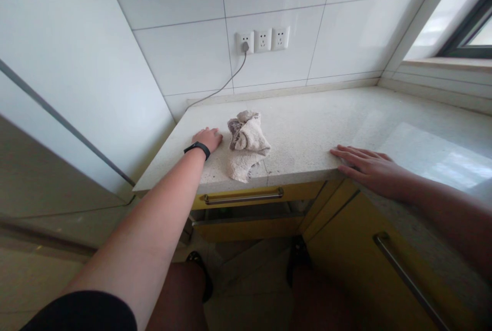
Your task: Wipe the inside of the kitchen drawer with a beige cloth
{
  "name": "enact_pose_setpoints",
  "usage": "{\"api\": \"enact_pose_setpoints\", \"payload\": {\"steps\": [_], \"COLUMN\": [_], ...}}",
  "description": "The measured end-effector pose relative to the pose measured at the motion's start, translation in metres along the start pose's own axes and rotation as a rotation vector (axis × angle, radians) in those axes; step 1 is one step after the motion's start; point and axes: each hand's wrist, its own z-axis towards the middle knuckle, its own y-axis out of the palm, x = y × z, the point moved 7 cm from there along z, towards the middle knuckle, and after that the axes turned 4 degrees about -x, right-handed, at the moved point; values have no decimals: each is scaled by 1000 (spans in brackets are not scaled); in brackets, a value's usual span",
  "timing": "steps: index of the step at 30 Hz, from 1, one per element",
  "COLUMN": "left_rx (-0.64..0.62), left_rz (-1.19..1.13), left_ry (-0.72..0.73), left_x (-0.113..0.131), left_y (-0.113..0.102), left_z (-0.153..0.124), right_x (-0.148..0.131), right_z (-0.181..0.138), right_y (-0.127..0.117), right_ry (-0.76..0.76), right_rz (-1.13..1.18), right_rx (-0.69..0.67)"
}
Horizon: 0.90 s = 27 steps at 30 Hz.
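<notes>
Room: white-tiled kitchen corner, with a pale speckled countertop point(307, 126) running under a window sill at the far right.
Wall: a row of three sockets point(263, 40) above the counter — a grey cable point(226, 82) is plugged into the leftmost one and trails down behind the counter's back left edge.
Left hand point(209, 139): stretched out onto the counter, palm down, with a black wristband point(197, 148) on the wrist. Its fingers curl loosely and grasp nothing, their tips lying just beside the cloth; I cannot tell whether they quite touch it.
Cloth point(246, 144): a crumpled beige rag, bunched high at the back and flattened toward the front edge, lying on the counter just to the right of the left hand's fingertips and well apart from the right hand's.
Right hand point(365, 164): flat on the counter at its front edge, fingers spread and relaxed, pointing left toward the cloth — nothing in its hold.
Below the fingers: yellow drawer fronts with a metal handle point(244, 198); the lower drawer stands slightly open.
</notes>
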Motion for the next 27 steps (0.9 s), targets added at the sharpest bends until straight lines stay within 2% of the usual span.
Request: {"api": "enact_pose_setpoints", "payload": {"steps": [18,27], "left_rx": [3,27], "left_rz": [-14,-31], "left_ry": [-19,-30], "left_x": [2,1], "left_y": [-4,0], "left_z": [-4,-1], "right_x": [2,10], "right_z": [-2,12], "right_y": [-1,4], "right_ry": [5,-24], "right_rz": [36,56], "right_rx": [9,34]}}
